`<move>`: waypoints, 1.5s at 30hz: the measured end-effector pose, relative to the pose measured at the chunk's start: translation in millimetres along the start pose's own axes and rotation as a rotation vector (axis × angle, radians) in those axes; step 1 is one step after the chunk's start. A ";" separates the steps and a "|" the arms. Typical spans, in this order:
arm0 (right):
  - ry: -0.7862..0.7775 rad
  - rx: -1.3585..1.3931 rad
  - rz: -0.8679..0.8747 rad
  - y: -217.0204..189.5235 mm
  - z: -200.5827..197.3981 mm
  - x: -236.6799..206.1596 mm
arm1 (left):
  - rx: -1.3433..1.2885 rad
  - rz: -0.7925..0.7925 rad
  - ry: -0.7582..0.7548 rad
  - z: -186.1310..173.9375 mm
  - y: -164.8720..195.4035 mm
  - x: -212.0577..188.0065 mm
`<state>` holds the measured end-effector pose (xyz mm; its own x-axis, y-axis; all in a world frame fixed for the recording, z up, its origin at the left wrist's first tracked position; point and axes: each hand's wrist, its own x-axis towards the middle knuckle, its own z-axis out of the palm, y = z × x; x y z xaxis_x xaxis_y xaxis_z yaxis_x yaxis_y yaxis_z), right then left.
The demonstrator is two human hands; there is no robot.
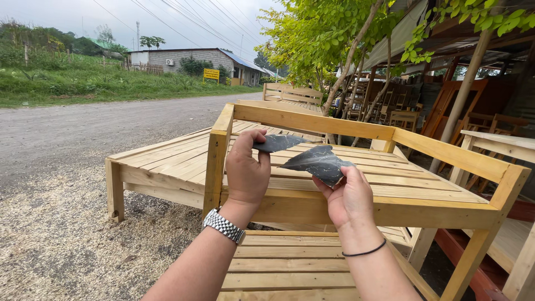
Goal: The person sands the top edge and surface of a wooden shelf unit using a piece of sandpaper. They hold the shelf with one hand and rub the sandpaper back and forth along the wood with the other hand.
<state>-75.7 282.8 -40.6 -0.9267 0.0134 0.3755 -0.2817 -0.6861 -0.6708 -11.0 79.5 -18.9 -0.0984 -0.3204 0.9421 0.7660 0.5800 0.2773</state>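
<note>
both hands (247, 174) (349, 196) pinching dark sandpaper (317, 163) over wooden bench (446, 153)

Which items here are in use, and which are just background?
In use:
- left hand pinching dark sheet piece
- right hand holding second dark sheet piece
- wooden bench frame right behind the hands

Background:
- slatted platform
- stacked chairs
- gravel road
- trees
- grey building
</note>
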 end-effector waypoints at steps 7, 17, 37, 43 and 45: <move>-0.110 0.115 -0.003 -10.0 27.8 -29.6 | 0.142 0.089 -0.248 3.9 28.3 3.6; -0.255 0.002 0.050 -79.5 -9.3 11.3 | 0.038 -0.040 -0.548 83.3 54.0 9.3; -0.061 -0.167 -0.155 -171.2 -72.1 4.1 | 0.445 -0.420 -0.378 115.6 54.6 22.9; -0.112 -0.362 -0.246 -128.6 -53.9 14.9 | 0.278 -0.138 -0.492 101.8 47.4 14.4; -0.158 -0.604 -0.451 -124.1 -45.5 11.8 | 0.163 -0.190 -0.736 90.7 54.0 16.7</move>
<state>-63.0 401.3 18.0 -0.6564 0.0619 0.7519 -0.7527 -0.1218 -0.6470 -28.8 173.3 28.9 -0.6590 0.1208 0.7424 0.5960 0.6860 0.4174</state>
